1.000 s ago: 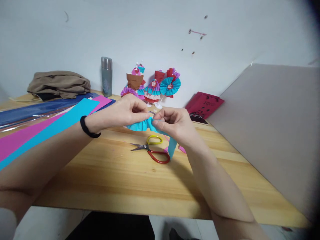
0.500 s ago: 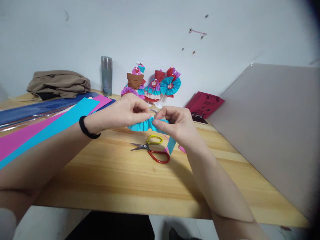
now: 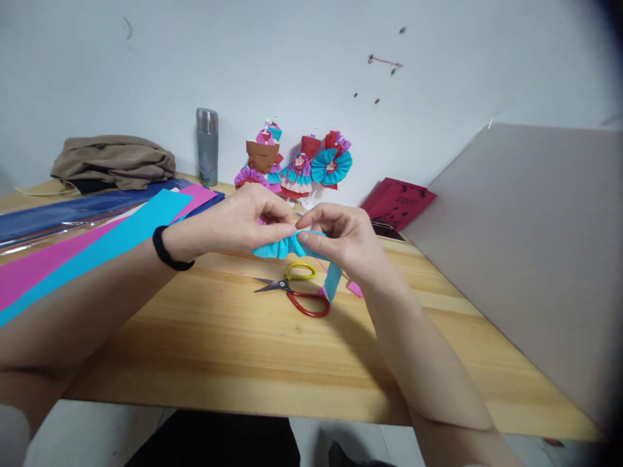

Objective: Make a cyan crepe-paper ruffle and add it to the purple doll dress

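Between my two hands a blue crepe paper strip [image 3: 273, 250] is held just above the table, gathered into ruffles along its left part. My left hand [image 3: 250, 217] pinches its top edge between thumb and fingers. My right hand [image 3: 335, 233] grips the strip close beside, thumb in front, and a loose tail of it hangs down below that hand. A small white bit shows between the fingertips. Beneath lie scissors [image 3: 285, 285] with one yellow and one red handle, blades apart and pointing left. Pink scraps [image 3: 354, 288] lie partly hidden near the right wrist.
Pink and blue paper sheets [image 3: 121, 237] lie at left on a blue plastic wrapper. Behind stand a brown cloth [image 3: 114, 162], a flask [image 3: 207, 149] and small paper-dressed figures [image 3: 300, 165]. A magenta bag [image 3: 402, 204] leans at back right by a white panel [image 3: 525, 246].
The fingertips have drawn slightly apart, with more ruffled blue paper showing between them. The right hand's index finger has lifted a little. The scissors lie where they were.
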Motion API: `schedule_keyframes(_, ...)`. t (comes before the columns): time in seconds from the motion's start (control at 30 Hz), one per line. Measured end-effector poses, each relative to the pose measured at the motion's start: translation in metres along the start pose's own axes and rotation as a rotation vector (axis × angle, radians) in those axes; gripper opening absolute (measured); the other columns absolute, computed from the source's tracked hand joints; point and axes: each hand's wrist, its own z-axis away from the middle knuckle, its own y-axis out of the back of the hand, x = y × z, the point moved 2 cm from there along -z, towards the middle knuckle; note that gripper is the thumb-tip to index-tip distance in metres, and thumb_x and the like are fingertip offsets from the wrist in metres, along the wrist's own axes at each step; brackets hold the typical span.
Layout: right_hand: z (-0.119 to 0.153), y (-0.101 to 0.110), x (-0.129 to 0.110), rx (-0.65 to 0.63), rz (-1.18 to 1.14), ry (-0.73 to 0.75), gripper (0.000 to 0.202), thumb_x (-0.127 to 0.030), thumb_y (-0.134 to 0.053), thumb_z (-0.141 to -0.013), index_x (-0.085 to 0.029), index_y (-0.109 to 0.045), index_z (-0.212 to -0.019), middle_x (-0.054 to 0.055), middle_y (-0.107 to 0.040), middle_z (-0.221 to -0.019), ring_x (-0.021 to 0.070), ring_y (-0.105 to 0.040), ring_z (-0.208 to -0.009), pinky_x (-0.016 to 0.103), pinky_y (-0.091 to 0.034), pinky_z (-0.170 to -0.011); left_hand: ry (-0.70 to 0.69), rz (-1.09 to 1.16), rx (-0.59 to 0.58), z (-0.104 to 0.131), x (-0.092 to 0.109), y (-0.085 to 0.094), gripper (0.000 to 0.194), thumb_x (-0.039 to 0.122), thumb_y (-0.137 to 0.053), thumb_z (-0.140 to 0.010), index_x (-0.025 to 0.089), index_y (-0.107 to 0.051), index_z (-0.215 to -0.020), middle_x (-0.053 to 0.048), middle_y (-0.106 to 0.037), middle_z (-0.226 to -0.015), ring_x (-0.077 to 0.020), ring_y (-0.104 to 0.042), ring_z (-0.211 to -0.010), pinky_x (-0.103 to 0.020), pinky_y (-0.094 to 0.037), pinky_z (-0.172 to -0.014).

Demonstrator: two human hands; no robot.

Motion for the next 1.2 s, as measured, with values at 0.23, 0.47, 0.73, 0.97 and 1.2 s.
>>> schedule_keyframes(0.23, -0.005, 0.011, 0.002, 0.155, -0.084, -0.028, 0.016, -0.028, -0.073, -0.062, -0.019, -0.06, -0.065, -0.006, -0.049, -0.051, 0.0074, -0.039, -0.048, 0.024, -0.03, -0.048, -0.122, -0.017, 0.228, -0.002, -0.007, -0.003, 0.018, 0.039, -0.062, -0.09, 0.023, -0.07, -0.093, -0.005, -0.071, -0.106, -0.0204, -0.063, -0.107, -0.03, -0.051, -0.082)
schedule_keyframes(0.47, -0.007, 0.016, 0.002, 0.401, -0.136, 0.068, 0.018, -0.033, -0.069, -0.066, -0.021, -0.056, -0.068, -0.005, -0.05, -0.054, 0.0079, -0.04, -0.047, 0.025, -0.032, -0.047, 0.203, 0.387, 0.458, 0.007, -0.001, -0.023, 0.041, 0.055, -0.066, -0.085, 0.017, -0.058, -0.073, -0.003, -0.062, -0.073, -0.0142, -0.059, -0.07, -0.029, -0.052, -0.065)
schedule_keyframes(0.73, -0.003, 0.003, 0.002, 0.349, -0.197, 0.081, 0.018, -0.031, -0.072, -0.065, -0.019, -0.059, -0.067, -0.006, -0.049, -0.05, 0.0068, -0.039, -0.047, 0.023, -0.031, -0.048, 0.452, 1.002, 0.146, 0.008, 0.004, -0.057, 0.037, 0.043, -0.081, -0.069, 0.01, -0.065, -0.076, -0.003, -0.064, -0.072, -0.0082, -0.059, -0.058, -0.019, -0.048, -0.053)
schedule_keyframes(0.97, -0.006, 0.002, 0.004, 0.341, -0.307, 0.061, 0.019, -0.031, -0.075, -0.062, -0.02, -0.06, -0.065, -0.005, -0.054, -0.051, 0.0074, -0.041, -0.045, 0.023, -0.031, -0.046, 0.388, 0.763, 0.274, 0.008, 0.006, -0.05, 0.024, 0.029, -0.071, -0.074, 0.012, -0.062, -0.061, 0.0, -0.061, -0.055, -0.0068, -0.054, -0.049, -0.019, -0.046, -0.052)
schedule_keyframes(1.2, -0.008, 0.004, 0.012, 0.341, -0.308, 0.024, 0.02, -0.031, -0.076, -0.061, -0.02, -0.06, -0.067, -0.004, -0.057, -0.053, 0.0089, -0.045, -0.048, 0.023, -0.035, -0.048, 0.332, 0.685, 0.353, 0.007, 0.001, -0.054, 0.021, 0.028, -0.078, -0.069, 0.012, -0.066, -0.072, 0.001, -0.063, -0.058, -0.0081, -0.055, -0.051, -0.02, -0.046, -0.051)
